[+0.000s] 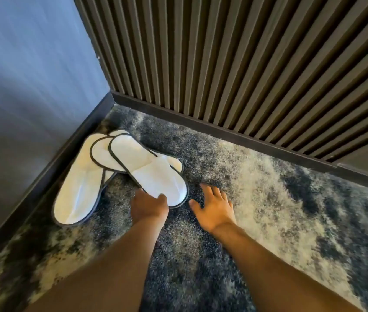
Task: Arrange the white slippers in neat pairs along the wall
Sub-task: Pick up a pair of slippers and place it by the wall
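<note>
White slippers with dark trim lie in a loose overlapping heap on the carpet in the corner. The top slipper (149,174) lies slanted across the others, its rounded end toward me. My left hand (149,204) grips that near end, thumb on top and fingers tucked below its edge. A second slipper (77,192) lies along the left wall's skirting. A third slipper (100,154) is partly covered beneath the top one, and a sliver of another shows at its right side. My right hand (214,208) hovers just right of the top slipper, fingers spread, holding nothing.
A plain grey-blue wall (27,86) on the left meets a dark ribbed panel wall (246,64) at the corner, both with a dark skirting board (223,131). The floor is mottled blue and cream carpet (279,199), which stretches bare along the ribbed wall to the right.
</note>
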